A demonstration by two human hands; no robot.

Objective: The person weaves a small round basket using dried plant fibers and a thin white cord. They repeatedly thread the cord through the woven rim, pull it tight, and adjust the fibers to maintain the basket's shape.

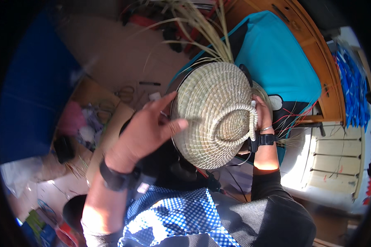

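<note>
A coiled basket of pale plant fibre is held up before me, its rounded side towards the camera. A raised, cord-wrapped ring encircles a smaller coiled centre. My right hand grips the basket's right side next to that ring; some of its fingers are hidden by the weave. My left hand is slightly blurred at the left edge, with thumb and forefinger apart and nothing between them. Whether its fingertips touch the weave cannot be told. Long dry grass strands rise beyond the basket's far edge.
A turquoise and black chair stands beyond, before a wooden cabinet. Scissors and a black pen lie to the left, near a blue panel. Loose red strands stick out at right. A checked cloth covers my lap.
</note>
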